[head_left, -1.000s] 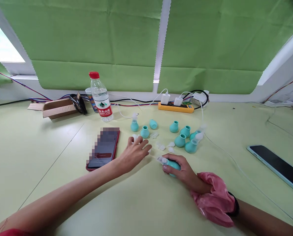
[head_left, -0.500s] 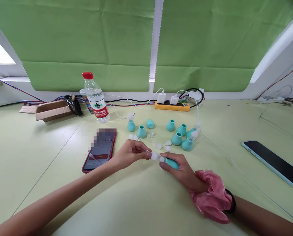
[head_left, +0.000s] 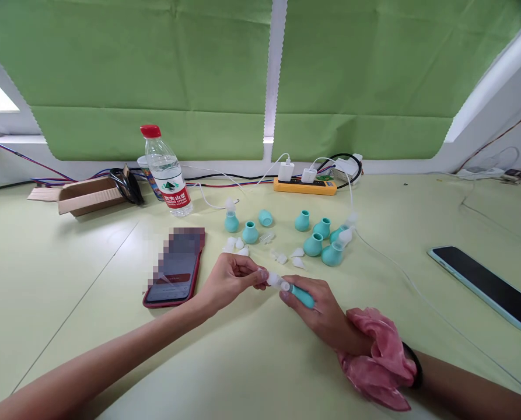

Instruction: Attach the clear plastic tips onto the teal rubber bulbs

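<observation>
My left hand (head_left: pixel 238 279) pinches a small whitish nozzle tip (head_left: pixel 273 279) between thumb and fingertips. In my right hand (head_left: pixel 317 303), the fingers wrap round a teal squeeze bulb (head_left: pixel 303 296) held on its side, with a translucent neck piece (head_left: pixel 285 286) at its mouth. Nozzle tip and neck piece meet between the two hands; how deep they fit cannot be made out. Just beyond lie loose white tips (head_left: pixel 298 262) and small clear pieces (head_left: pixel 267 237). Several open teal bulbs (head_left: pixel 313 245) stand behind, and a bulb fitted with a nozzle (head_left: pixel 231 220) stands upright to the left.
A phone in a red case (head_left: pixel 177 274) lies left of my left hand, another phone (head_left: pixel 483 283) far right. Toward the window stand a water bottle (head_left: pixel 168 181), a cardboard box (head_left: pixel 89 198) and a yellow power strip (head_left: pixel 304 186). A white cable (head_left: pixel 400 268) crosses the right side.
The nozzle tip and the neck piece have come closer together, narrowing the gap between them. Both hands keep their hold, and the whole view has shifted slightly.
</observation>
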A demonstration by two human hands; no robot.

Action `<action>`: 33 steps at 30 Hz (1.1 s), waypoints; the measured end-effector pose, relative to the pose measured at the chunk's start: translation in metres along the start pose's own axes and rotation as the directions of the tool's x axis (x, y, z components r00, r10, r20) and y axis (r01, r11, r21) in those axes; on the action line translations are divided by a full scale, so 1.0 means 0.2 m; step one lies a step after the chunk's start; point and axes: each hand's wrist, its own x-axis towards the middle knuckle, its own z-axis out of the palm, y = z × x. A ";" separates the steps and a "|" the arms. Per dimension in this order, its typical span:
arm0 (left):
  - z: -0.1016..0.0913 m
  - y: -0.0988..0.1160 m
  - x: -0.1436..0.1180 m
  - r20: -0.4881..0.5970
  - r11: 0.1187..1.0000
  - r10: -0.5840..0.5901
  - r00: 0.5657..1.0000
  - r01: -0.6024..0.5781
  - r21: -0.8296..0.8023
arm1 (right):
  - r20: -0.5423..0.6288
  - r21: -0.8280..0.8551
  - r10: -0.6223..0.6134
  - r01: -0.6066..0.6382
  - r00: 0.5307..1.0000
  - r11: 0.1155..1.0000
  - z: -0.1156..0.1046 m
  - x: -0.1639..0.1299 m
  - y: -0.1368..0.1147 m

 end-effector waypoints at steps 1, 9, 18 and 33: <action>0.00 0.00 0.00 -0.003 1.000 0.001 1.000 -0.001 0.009 | -0.019 -0.015 -0.006 0.005 1.000 1.000 0.00 0.00 0.00; -0.03 -0.01 0.01 0.089 0.998 -0.002 0.996 -0.004 0.067 | 0.036 -0.048 -0.067 0.069 0.997 0.996 -0.01 -0.01 0.01; -0.05 0.07 0.03 0.066 0.977 0.148 0.987 -0.156 0.146 | 0.039 0.244 0.068 -0.075 0.997 0.967 -0.04 0.07 0.02; -0.05 0.21 0.59 0.229 0.333 0.496 0.837 -0.427 0.841 | -0.174 0.143 0.114 -0.089 0.978 0.986 0.01 0.07 0.18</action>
